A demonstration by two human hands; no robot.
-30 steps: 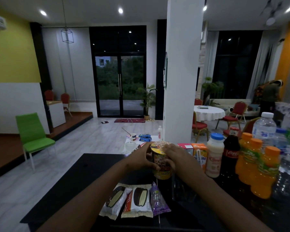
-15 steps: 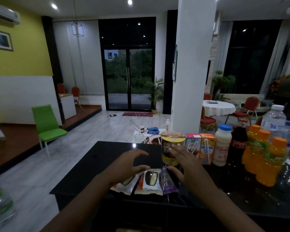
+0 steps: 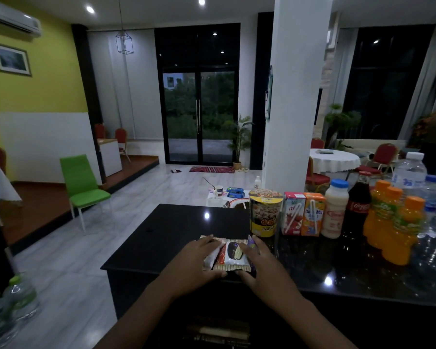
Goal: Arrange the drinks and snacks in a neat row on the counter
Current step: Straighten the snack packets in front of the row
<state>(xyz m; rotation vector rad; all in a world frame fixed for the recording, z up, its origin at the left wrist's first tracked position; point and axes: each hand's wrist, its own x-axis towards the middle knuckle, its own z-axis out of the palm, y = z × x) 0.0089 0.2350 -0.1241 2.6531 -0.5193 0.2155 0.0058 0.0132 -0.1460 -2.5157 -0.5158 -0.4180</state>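
Note:
On the black counter [image 3: 176, 222] a row stands: a yellow noodle cup [image 3: 264, 212], a red juice box [image 3: 293, 213], an orange juice box [image 3: 312, 214], a white milk bottle [image 3: 334, 209], a cola bottle [image 3: 357, 205] and orange drink bottles [image 3: 398, 227]. Near the front edge lie flat snack packets [image 3: 233, 255], with a purple packet [image 3: 251, 244] on their right. My left hand [image 3: 199, 260] presses on the packets from the left. From the right, my right hand [image 3: 259, 263] holds them, thumb under the near edge.
Clear water bottles [image 3: 410, 172] stand behind the orange ones at the far right. A white pillar [image 3: 295, 96] rises behind the counter. A green chair [image 3: 82, 182] stands on the floor to the left. More water bottles [image 3: 13, 303] sit at the lower left.
Both hands let go of the noodle cup, which now stands at the left end of the row. They dropped down and closed around the flat snack packets.

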